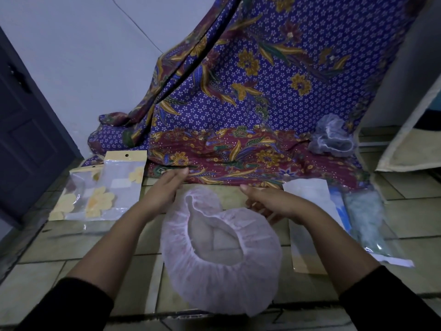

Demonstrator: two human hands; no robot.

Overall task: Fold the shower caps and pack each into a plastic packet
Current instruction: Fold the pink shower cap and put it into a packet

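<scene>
On the floor (71, 247) by the left hand (167, 187) and right hand (269, 204), both open and empty, lies the pink shower cap (214, 283), likely light and flimsy, best pinched at its elastic rim.

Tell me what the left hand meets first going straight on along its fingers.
The patterned cloth; the left hand points at its near hem, seemingly nothing between, though depth is unclear.

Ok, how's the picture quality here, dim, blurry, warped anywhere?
Head view: dim, bluish light with no hard shadows. Head view: the left hand looks slightly motion-blurred, the pink shower cap fairly sharp. Head view: wide-angle distortion tilts the door at the left edge.
</scene>
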